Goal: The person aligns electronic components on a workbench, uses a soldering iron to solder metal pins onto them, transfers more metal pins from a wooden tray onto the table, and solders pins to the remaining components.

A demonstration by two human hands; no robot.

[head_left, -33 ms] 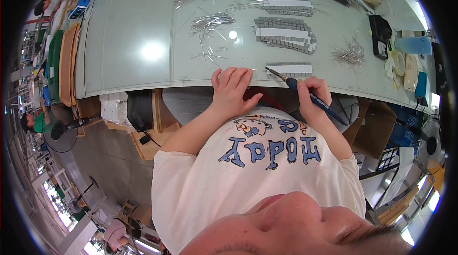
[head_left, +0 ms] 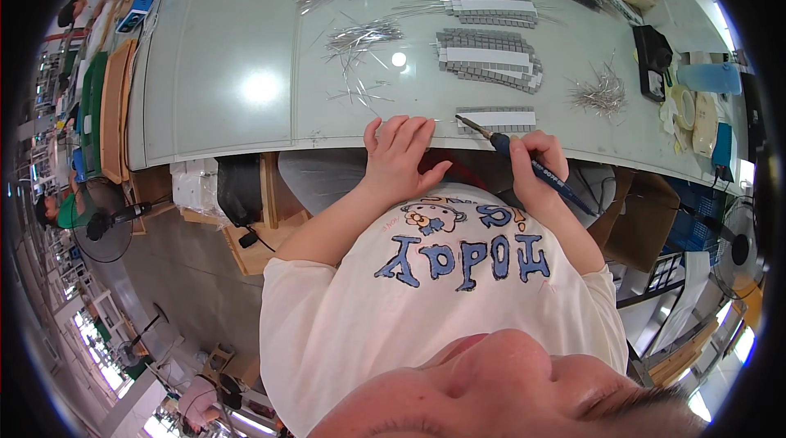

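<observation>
My right hand (head_left: 540, 166) is closed around the dark blue handle of a soldering iron (head_left: 501, 143). The iron's thin tip rests at the left end of a short grey segmented strip (head_left: 496, 119) with a white band along its middle. This strip lies near the front edge of the table. To its left, my left hand (head_left: 401, 151) lies over that edge with its fingers spread and its thumb held apart. A thin wire end shows between its fingertips and the strip; I cannot see it gripped.
Bundles of similar strips (head_left: 490, 56) lie farther back on the pale green table (head_left: 221, 37). Loose thin metal wires form a pile (head_left: 364, 37) at left and another (head_left: 602, 94) at right. A black holder (head_left: 652, 61) and a blue bottle (head_left: 708, 78) stand far right.
</observation>
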